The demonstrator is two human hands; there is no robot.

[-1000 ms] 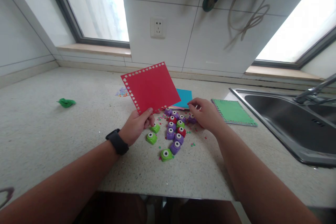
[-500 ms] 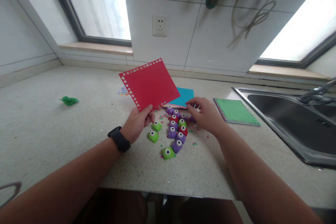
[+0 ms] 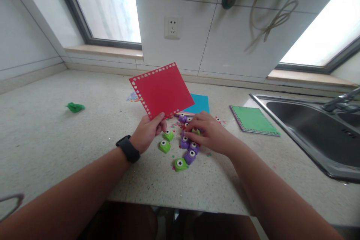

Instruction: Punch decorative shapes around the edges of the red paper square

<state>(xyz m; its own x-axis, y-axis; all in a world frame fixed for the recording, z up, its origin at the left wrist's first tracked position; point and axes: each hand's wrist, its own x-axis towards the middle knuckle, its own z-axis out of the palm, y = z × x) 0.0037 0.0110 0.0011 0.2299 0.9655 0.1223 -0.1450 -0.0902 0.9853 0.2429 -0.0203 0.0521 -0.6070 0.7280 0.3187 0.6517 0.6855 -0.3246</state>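
Note:
My left hand [image 3: 150,131] pinches the lower edge of a red sheet [image 3: 164,92], which is raised and tilted, with small shapes punched along its top, left and part of its bottom edge. My right hand [image 3: 206,131] is over a cluster of small punches, its fingers bent around one near the middle; the fingertips partly hide what they touch. Purple punches [image 3: 190,156] and a green punch [image 3: 180,164] lie at the near end. Two more green punches, one of them [image 3: 164,146] nearer me, sit below my left hand. Punched-out bits lie around them.
Behind the red sheet lies blue paper [image 3: 201,103] on a stack. A green sheet stack [image 3: 254,120] is at the right, beside the metal sink [image 3: 315,135]. A crumpled green thing [image 3: 75,107] lies at the left of the counter [image 3: 70,146].
My right hand has moved left and slightly down, from the right side of the cluster to over its middle. My left hand still holds the red sheet, nearly unmoved.

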